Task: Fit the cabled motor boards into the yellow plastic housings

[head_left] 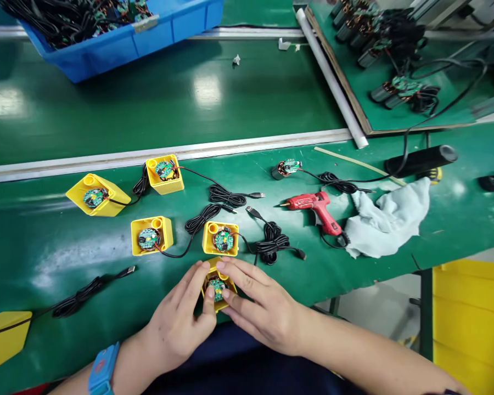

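Both my hands hold one small yellow housing (216,286) at the near edge of the green table, with a round green circuit board set in its top. My left hand (181,323) grips its left side, thumb pressed on the board. My right hand (257,307) wraps its right side, fingers curled over the top. Just beyond stands a second yellow housing (220,239) with its black cable (274,241). Three more yellow housings (152,235) (164,173) (96,195) with boards lie further left and back.
A red glue gun (319,210) lies beside a grey cloth (389,219) on the right. A loose motor part (286,168) lies behind it. A blue bin (119,33) of cabled parts stands at the back left. Another yellow piece (4,337) lies at the near left.
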Motion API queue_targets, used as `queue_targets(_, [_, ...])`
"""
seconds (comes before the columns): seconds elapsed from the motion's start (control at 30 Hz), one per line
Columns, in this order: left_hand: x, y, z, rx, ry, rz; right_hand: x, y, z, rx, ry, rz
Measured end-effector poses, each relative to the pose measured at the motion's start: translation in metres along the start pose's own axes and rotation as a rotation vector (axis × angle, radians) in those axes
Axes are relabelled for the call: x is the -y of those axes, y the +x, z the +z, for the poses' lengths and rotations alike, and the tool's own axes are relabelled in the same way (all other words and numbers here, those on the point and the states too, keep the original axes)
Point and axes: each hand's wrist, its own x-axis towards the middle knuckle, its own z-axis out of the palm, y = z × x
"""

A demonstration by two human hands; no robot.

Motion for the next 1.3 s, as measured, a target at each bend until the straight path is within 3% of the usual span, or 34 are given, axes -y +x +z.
queue_targets(0.33, [0.021, 0.005, -0.005, -0.01, 0.1, 0.337, -0.012, 0.0, 0.014, -0.135, -0.042, -0.098])
queue_targets(0.7, [0.023, 0.003, -0.002, -0.041, 0.089, 0.357, -0.016, 0.0, 0.017, -0.187, -0.053, -0.162])
queue_targets(1.3, [0.023, 0.005, -0.004, -0.053, 0.131, 0.373, -0.017, -0.001, 0.017, -0.173, 0.022, -0.139])
